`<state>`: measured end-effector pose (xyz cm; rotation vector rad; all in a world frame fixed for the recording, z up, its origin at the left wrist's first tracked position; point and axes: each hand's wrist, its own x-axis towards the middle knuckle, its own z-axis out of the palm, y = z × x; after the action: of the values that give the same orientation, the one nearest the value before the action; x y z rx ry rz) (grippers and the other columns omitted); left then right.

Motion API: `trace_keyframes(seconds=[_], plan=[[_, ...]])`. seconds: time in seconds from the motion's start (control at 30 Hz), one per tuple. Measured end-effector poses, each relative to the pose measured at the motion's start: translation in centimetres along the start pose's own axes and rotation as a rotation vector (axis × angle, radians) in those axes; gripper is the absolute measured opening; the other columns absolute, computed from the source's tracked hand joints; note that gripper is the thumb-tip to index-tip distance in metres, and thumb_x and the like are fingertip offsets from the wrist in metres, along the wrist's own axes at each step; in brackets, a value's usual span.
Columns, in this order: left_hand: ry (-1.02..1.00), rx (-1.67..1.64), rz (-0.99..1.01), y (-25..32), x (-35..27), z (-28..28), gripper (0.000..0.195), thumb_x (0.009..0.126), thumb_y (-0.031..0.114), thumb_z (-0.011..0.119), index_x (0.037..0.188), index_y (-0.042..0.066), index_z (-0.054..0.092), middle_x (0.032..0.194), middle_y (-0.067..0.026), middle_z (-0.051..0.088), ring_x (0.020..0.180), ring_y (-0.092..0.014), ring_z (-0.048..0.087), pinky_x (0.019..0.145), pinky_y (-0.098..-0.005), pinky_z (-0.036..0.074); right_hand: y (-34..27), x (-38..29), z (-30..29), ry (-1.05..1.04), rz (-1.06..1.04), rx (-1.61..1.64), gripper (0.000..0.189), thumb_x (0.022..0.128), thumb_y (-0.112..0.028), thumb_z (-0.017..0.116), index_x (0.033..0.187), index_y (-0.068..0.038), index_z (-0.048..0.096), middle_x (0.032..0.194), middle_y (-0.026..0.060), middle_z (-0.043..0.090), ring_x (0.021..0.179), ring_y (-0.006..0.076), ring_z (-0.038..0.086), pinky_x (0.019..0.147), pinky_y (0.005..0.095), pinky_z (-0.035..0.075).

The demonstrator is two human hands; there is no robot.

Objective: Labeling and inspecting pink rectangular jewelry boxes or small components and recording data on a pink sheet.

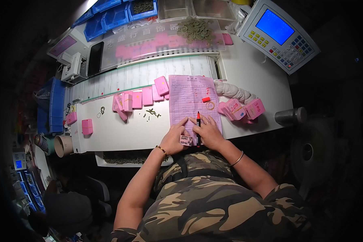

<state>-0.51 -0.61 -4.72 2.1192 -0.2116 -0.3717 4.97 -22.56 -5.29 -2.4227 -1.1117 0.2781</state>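
A pink form sheet [178,99] with printed lines and red handwriting lies in front of me at the table's edge. My left hand [172,137] rests on its lower left part and holds a small pink slip [186,140] bearing writing. In my right hand [210,133] is a red-tipped marker [198,130], uncapped, its tip pointing away from me. The index fingers of both hands nearly meet on the sheet. A red marker cap [206,99] and a rubber band [210,105] lie on the upper right of the form.
Banded pink card stacks [236,109] bearing numbers stand right of the sheet, near a rolled white cloth [234,90]. More pink packs [137,99] and small dark pieces [152,112] lie left. A counting machine's console [279,34] is at back right, a metal cylinder [290,116] at the right edge.
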Motion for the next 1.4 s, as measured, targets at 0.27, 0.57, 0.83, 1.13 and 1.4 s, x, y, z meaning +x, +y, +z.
trace_keyframes(seconds=[0.27,0.57,0.83,1.13,1.4], plan=[[-0.004,-0.012,-0.007,0.2,0.1,-0.1,0.032,0.062,0.012,0.083,0.087,0.010,0.063,0.158,-0.0220,0.040,0.124,-0.041,0.053,0.108,-0.0431,0.043,0.6,0.0,-1.2,0.169,-0.082,0.207,0.017,0.085,-0.005,0.065,0.101,-0.008,0.061,0.135,0.0129,0.064,0.117,0.0368,0.061,0.104,0.0498,0.043],[0.006,0.005,0.012,0.1,0.0,-0.1,0.033,0.064,0.014,0.083,0.088,0.009,0.062,0.158,-0.0234,0.040,0.127,-0.042,0.052,0.109,-0.0433,0.043,-3.0,-0.6,-3.8,0.325,0.180,1.030,0.056,0.104,-0.055,0.050,0.122,-0.003,0.062,0.103,0.0072,0.069,0.086,0.0110,0.059,0.085,0.0298,0.050],[-0.033,-0.019,-0.021,0.3,0.0,-0.2,0.037,0.065,0.016,0.084,0.089,0.009,0.057,0.160,-0.0250,0.036,0.132,-0.044,0.047,0.112,-0.0439,0.038,-4.0,-1.9,-3.5,0.189,0.411,1.273,0.057,0.108,-0.053,0.043,0.119,-0.001,0.063,0.107,0.0059,0.063,0.092,0.0109,0.059,0.088,0.0279,0.051],[0.006,0.001,0.005,-0.1,-0.1,0.0,0.034,0.065,0.014,0.083,0.090,0.008,0.060,0.158,-0.0235,0.039,0.126,-0.043,0.052,0.108,-0.0435,0.043,-3.9,-2.6,-2.3,0.228,0.443,1.282,0.022,0.103,-0.020,0.060,0.111,0.000,0.064,0.105,0.0045,0.065,0.096,0.0103,0.060,0.089,0.0276,0.050],[0.007,0.009,0.009,0.0,0.0,0.0,0.033,0.065,0.014,0.083,0.091,0.009,0.062,0.158,-0.0234,0.040,0.125,-0.042,0.052,0.108,-0.0432,0.043,-4.1,-2.8,-2.0,0.231,0.435,1.274,0.013,0.099,-0.012,0.064,0.104,-0.002,0.058,0.098,0.0020,0.060,0.091,0.0080,0.054,0.086,0.0263,0.046]])
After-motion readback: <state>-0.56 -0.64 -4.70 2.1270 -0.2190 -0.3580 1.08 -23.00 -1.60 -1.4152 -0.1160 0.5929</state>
